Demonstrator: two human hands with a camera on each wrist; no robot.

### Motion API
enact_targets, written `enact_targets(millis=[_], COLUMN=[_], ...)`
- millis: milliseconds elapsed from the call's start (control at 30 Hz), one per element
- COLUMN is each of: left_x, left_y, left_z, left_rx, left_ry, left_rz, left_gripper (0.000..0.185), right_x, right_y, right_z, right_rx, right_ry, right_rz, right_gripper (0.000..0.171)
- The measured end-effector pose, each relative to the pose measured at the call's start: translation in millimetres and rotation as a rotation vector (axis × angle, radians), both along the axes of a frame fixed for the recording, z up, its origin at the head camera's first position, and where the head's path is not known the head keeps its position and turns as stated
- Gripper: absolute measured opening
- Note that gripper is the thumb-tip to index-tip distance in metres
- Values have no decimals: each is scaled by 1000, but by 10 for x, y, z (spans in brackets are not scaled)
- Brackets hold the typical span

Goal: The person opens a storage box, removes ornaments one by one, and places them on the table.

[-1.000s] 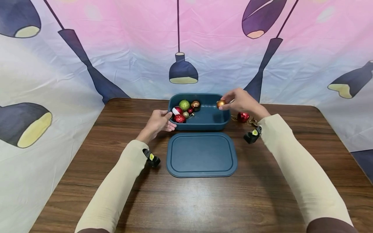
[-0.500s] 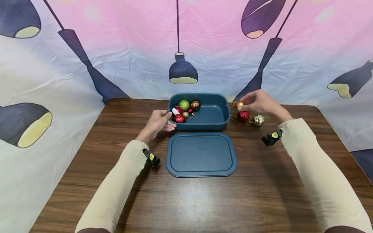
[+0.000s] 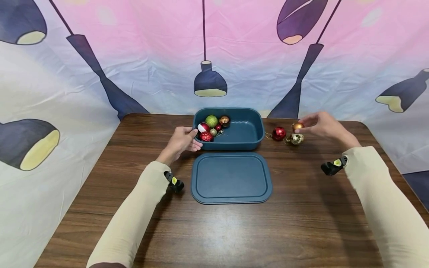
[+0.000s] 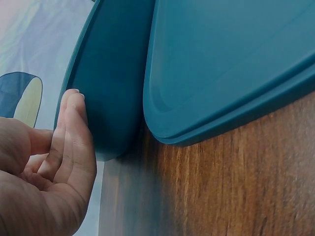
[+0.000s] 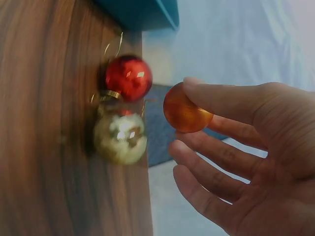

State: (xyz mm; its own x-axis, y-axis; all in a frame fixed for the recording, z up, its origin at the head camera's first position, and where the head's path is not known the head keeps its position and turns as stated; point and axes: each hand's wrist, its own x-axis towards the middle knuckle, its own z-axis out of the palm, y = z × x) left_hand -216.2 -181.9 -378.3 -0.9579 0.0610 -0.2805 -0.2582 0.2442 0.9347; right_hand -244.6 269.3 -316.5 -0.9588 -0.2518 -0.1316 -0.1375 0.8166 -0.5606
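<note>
My left hand (image 3: pixel 182 140) holds the left end of a dark teal box (image 3: pixel 246 146), the thumb at its rim and the fingers along the outer wall. Inside the box, at its left, lie several Christmas baubles, among them a glittery green bauble (image 3: pixel 211 121), a copper bauble (image 3: pixel 224 121) and a textured red bauble (image 3: pixel 206 136). My right hand (image 3: pixel 326 128) pinches a shiny orange-gold bauble (image 5: pixel 184 109) between thumb and fingers, right of the box. Close to it on the table are a red bauble (image 3: pixel 278 133) and a pale gold faceted bauble (image 3: pixel 296 139).
A flat teal lid (image 3: pixel 232 178) lies on the wooden table (image 3: pixel 221 234) just in front of the box. Behind the table's back edge hangs a cloth (image 3: pixel 161 74) printed with lamps. Wrist cameras (image 3: pixel 333 166) are strapped to both sleeves.
My right hand has carried the orange-gold bauble from over the box's right side out to the right, behind the pale gold bauble. The left hand has stayed at the box.
</note>
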Motion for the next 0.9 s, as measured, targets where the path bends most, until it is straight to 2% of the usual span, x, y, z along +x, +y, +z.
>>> enact_targets(millis=[200,400,600,900], left_x=[-4,4,6,5], left_y=[-8,-14,-17,-1], left_z=[-8,-5,-5,-12], left_rx=[0,3,-4,-3], left_ry=[3,2,3,1], left_rz=[2,-3,2,5], left_gripper=[55,55,56,55], right_x=[58,121,174,205], right_y=[190,316,401,464], right_z=[-42,-114,-216,-376], right_rx=[17,13,28,1], right_ry=[7,-22,-42,-98], right_rz=[8,-47,-88,-84], right_gripper=[51,61,64,59])
